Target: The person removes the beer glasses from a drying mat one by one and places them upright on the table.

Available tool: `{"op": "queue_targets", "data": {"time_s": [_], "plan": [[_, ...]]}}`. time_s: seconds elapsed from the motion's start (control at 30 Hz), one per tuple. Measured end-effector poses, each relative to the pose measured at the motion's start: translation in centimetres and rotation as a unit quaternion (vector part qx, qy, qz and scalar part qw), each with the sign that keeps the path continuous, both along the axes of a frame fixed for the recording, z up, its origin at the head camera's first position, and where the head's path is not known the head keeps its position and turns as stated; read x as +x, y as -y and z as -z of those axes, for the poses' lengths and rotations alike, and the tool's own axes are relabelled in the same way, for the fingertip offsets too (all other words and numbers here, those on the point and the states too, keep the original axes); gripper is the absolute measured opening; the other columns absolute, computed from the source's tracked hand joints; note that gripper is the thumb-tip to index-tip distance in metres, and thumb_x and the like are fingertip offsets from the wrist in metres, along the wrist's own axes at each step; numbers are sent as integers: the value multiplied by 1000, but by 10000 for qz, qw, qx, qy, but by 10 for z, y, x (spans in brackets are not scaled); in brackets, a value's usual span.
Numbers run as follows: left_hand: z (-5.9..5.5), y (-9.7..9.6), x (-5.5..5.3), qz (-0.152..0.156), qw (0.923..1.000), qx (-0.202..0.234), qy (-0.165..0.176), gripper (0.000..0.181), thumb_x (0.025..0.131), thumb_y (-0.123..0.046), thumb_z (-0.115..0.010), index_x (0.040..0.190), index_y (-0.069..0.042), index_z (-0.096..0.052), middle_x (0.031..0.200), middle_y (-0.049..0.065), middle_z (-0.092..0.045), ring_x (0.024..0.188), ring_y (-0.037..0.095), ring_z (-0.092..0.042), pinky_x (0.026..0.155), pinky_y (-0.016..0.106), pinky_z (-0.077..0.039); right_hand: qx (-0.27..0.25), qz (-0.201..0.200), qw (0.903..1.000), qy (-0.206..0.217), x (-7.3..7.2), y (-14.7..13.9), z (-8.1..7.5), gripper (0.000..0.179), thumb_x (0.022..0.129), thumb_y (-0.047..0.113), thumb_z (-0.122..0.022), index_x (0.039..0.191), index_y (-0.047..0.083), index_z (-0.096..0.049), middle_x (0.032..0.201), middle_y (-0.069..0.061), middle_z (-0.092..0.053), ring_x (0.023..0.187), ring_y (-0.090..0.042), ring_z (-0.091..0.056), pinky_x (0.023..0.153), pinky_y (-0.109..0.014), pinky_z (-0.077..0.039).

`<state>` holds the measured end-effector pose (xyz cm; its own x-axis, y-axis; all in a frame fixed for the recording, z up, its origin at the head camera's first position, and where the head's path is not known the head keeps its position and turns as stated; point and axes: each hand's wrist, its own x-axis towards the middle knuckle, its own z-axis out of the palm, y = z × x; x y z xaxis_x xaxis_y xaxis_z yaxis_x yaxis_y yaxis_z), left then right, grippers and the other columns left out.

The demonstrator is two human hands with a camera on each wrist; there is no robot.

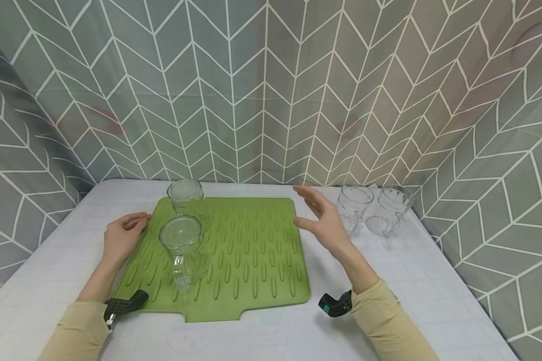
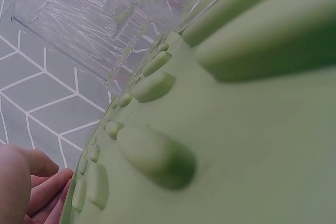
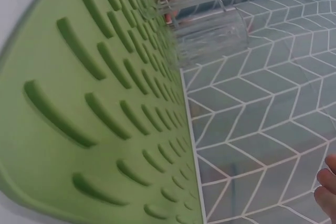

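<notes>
My left hand (image 1: 124,235) rests at the left edge of a green ribbed drying mat (image 1: 253,240), fingers loosely curled. Its fingertips meet the mat's edge in the left wrist view. Two clear glass mugs (image 1: 180,235) stand on the mat's left side, one behind the other; the rear mug (image 1: 185,193) is near the back edge. My right hand (image 1: 322,220) is raised beside the mat's right edge, thumb and fingers spread apart with nothing between them. Just right of it, two more clear glass mugs (image 1: 395,205) stand on the table, one partly behind the hand.
A white cloth covers the table (image 1: 262,341). Grey curtains (image 1: 253,90) with white zigzag lines hang behind and along both sides. The mat's front has a short tab (image 1: 212,315). A dark wrist device (image 1: 336,303) sits at each sleeve cuff.
</notes>
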<state>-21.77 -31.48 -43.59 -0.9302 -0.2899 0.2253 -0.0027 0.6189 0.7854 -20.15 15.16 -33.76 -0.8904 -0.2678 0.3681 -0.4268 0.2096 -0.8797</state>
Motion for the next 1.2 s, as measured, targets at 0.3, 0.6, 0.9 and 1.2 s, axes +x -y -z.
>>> {"op": "queue_targets", "data": {"time_s": [0.3,0.6,0.9,1.2], "plan": [[0,0,1,20,10000,-17,-18,42,103,-31,-52,127,2,-65,122,22,-68,82,-25,-47,71,1,-43,132,-158,9997,145,4,12,4,67,85,-3,-71,147,8,-47,152,-9,-48,146,-25,-36,122,-34,-28],[0,-1,2,8,10000,-39,-73,41,104,-28,-53,127,2,-64,122,23,-68,81,-26,-46,72,0,-41,178,-342,9990,212,7,26,5,68,84,1,-72,147,11,-47,152,-7,-47,146,-26,-36,123,-39,-27],[0,-2,0,-31,9999,-33,-155,38,103,-27,-53,125,2,-66,119,21,-70,80,-25,-48,71,0,-42,180,-585,9980,181,13,46,3,68,85,6,-73,148,11,-47,153,-6,-47,145,-24,-36,123,-40,-26],[3,-1,-1,4,9998,6,-176,39,103,-27,-53,125,3,-66,117,18,-72,81,-25,-49,71,1,-44,215,-809,9961,271,19,69,2,69,84,6,-74,148,11,-47,154,-6,-45,146,-25,-36,123,-42,-26]]}}
